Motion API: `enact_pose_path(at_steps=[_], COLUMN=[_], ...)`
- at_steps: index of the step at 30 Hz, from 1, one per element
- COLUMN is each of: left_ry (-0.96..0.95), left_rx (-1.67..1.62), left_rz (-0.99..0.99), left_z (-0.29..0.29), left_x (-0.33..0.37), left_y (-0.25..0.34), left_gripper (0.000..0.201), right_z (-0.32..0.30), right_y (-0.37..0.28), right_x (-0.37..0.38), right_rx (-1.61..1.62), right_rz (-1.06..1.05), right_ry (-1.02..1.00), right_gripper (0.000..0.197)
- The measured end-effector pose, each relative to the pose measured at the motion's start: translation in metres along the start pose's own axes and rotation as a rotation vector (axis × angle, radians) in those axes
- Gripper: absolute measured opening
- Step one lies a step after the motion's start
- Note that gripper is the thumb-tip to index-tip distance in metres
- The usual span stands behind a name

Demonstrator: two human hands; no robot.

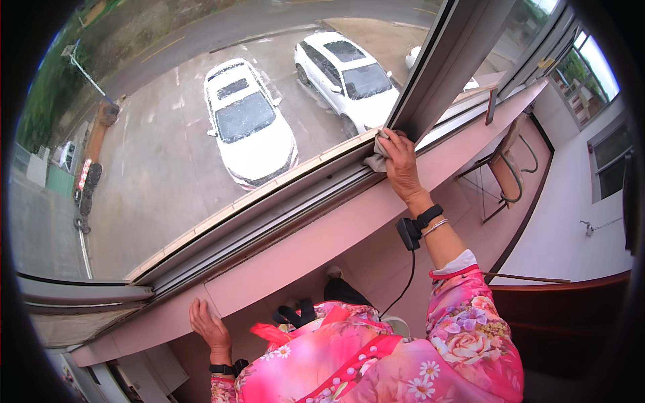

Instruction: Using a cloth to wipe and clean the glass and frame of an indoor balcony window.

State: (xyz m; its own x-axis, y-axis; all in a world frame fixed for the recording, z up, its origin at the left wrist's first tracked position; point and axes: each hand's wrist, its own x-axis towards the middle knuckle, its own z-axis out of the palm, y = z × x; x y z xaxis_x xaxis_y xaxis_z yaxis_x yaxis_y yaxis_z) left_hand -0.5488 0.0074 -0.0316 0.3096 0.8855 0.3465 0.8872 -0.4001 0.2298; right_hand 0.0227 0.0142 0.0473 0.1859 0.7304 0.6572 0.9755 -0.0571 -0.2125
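My right hand (402,164) presses a small grey cloth (377,158) into the window track (295,201), right where the upright grey window frame (440,70) meets it. My left hand (207,324) rests flat against the front edge of the pink window sill (316,245), fingers spread, holding nothing. Both wrists wear black bands, and a cable hangs from the right one. My pink flowered sleeves and apron fill the lower middle.
The window is slid open; far below are two white cars (250,124) parked on a grey lot and a road. A folding chair (505,164) stands by the wall to the right. A white wall with a window (608,161) lies beyond.
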Motion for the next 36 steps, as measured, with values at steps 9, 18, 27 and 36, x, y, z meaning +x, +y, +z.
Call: enact_pose_path(at_steps=[9, 18, 27, 36], left_ry=[0.014, 0.015, 0.009, 0.008], left_rx=[-0.004, -0.023, -0.032, -0.02], left_rz=[-0.002, 0.031, 0.016, 0.047], left_z=[0.005, 0.007, 0.01, 0.012], left_x=[0.002, 0.0, 0.0, 0.0], left_y=[0.001, -0.006, -0.007, -0.011], left_gripper=[0.047, 0.046, 0.046, 0.046], right_z=[0.041, 0.049, 0.047, 0.055], right_y=[-0.049, -0.128, -0.066, -0.06], right_x=[0.001, -0.017, -0.002, 0.002], right_rx=[0.228, 0.384, 0.414, 0.352], right_rz=[0.491, 0.287, 0.624, 0.611], right_ry=[0.128, 0.081, 0.224, 0.278], right_gripper=[0.05, 0.048, 0.047, 0.054])
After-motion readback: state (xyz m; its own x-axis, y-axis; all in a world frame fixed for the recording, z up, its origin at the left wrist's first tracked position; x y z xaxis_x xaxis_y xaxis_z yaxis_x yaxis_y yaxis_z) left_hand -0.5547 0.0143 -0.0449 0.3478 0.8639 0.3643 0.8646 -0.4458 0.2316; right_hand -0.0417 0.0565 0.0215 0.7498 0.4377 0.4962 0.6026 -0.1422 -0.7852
